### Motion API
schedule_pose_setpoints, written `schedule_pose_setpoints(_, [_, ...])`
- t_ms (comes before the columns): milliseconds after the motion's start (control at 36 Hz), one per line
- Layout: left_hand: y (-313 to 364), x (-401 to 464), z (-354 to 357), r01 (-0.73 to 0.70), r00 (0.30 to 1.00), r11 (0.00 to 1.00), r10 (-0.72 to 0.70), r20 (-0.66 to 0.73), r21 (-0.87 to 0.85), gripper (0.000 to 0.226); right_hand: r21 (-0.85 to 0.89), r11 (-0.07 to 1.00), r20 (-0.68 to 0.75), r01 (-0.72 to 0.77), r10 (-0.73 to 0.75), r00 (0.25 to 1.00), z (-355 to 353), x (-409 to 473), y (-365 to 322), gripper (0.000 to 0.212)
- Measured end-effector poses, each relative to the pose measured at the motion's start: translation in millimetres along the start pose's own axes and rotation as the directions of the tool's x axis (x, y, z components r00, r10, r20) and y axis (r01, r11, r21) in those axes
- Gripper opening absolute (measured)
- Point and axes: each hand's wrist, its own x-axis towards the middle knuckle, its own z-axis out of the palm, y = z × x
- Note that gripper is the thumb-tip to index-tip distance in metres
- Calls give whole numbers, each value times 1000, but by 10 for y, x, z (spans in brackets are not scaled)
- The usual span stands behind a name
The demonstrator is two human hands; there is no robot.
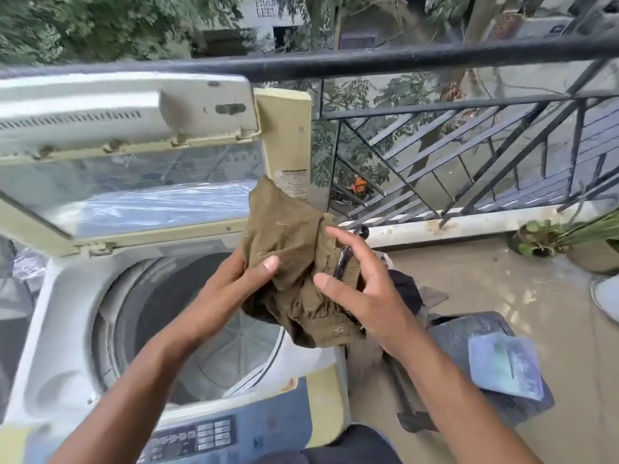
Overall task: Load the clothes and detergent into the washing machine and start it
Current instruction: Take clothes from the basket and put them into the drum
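A crumpled olive-brown garment (291, 249) hangs over the right rim of the top-loading washing machine (63, 329). My left hand (231, 289) grips its left side, thumb on top. My right hand (361, 289) is against its right side with the fingers spread. The machine's lid (127, 155) is folded up and back. The drum (214, 356) is open and I see no clothes on its visible floor. A control panel (194, 440) runs along the front edge. A pale blue packet (505, 366) lies on a dark stool (482, 333) to the right.
Dark clothes (405, 289) sit on the floor beside the machine, partly behind my right hand. A black metal railing (435, 55) borders the balcony behind and to the right. Potted plants (549, 236) stand at the far right on the beige floor (485, 283).
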Motion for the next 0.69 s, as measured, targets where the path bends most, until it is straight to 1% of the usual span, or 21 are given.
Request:
schedule_pose_setpoints(56, [-23, -145, -148, -17, 999, 1000, 17, -47, 6, 40, -79, 997, 35, 17, -14, 999, 304, -20, -50, 71])
schedule_pose_setpoints(139, [-147, -301, -405, -3, 996, 999, 7, -93, 43, 30, -168, 986, 90, 9, 6, 996, 757, -35, -42, 84])
schedule_pose_setpoints(222, [-370, -444, -714, 50, 991, 994, -38, -124, 94, 32, -223, 975, 126, 4, 25, 992, 1161, -32, 8, 88])
schedule_pose_setpoints(278, [-530, -528, -914, 78, 985, 988, -55, -166, 133, 32, -213, 977, 159, -17, 52, 986, 1402, -31, 48, 86])
schedule_pose_setpoints(333, [-688, -603, -1096, 131, 979, 974, -98, -178, 182, 23, -233, 972, 183, -38, 82, 980, 1621, -17, 114, 82])
schedule_pose_setpoints(389, [-820, -662, -1262, 179, 972, 957, -136, -190, 227, 28, -268, 962, 184, -57, 110, 977, 1832, 9, 202, 78])
schedule_pose_setpoints(472, [-972, -746, -1480, 229, 962, 932, -172, -214, 281, 47, -312, 946, 163, -82, 138, 977, 2120, 66, 363, 68])
schedule_pose_setpoints(528, [-1079, -771, -1596, 270, 955, 906, -207, -213, 327, 46, -351, 932, 144, -94, 153, 978, 2288, 111, 505, 61])
schedule_pose_setpoints(611, [-1255, -763, -1701, 358, 933, 833, -306, -186, 423, 37, -460, 881, 161, -111, 206, 965, 2505, 205, 799, 52])
schedule_pose_setpoints(667, [-1402, -747, -1757, 411, 911, 765, -373, -178, 496, 35, -543, 833, 213, -104, 256, 943, 2614, 264, 994, 49])
schedule_pose_setpoints(694, [-1471, -746, -1774, 437, 896, 734, -407, -178, 520, 38, -596, 797, 249, -101, 302, 920, 2655, 294, 1077, 48])
